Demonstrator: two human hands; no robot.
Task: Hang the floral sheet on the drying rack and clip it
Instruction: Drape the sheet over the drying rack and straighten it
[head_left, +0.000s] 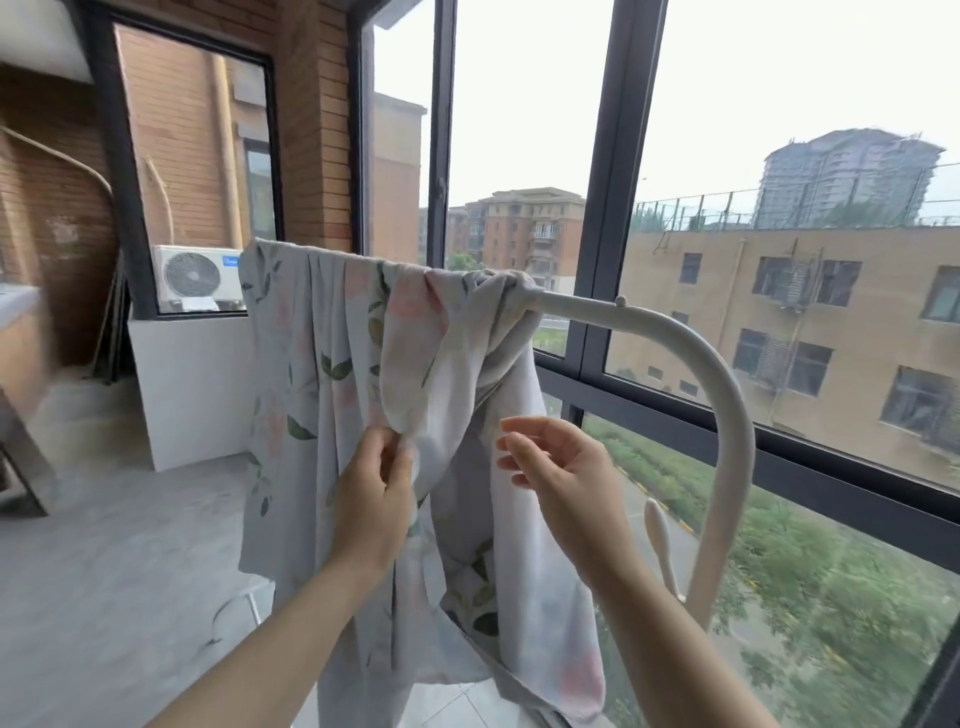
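Pale grey cloth printed with pink blooms and green leaves, the floral sheet (322, 364) hangs over the top bar of the white drying rack (727, 415). It covers the bar from its left end and bunches into thick folds near the middle. The right stretch of the bar is bare up to the rounded corner, where the tube bends down into the side post. A small knob (620, 300) sits on that bare stretch, just beside the bunched folds.

I have my left hand (376, 483) below the bar, thumb and fingers pinched on a drooping fold of the sheet that hangs from the bunched part. My right hand (556, 467) is raised beside it, fingers apart and loosely bent, gripping nothing. Its fingertips are close to the sheet's right hanging edge, and I cannot tell whether they touch it. My right forearm crosses in front of the lower folds.

A white peg (660, 525) juts up inside the post's curve. Beyond the rack stands a dark-framed window (613, 156), and at the far left an air-conditioner unit (197, 275) sits behind glass.
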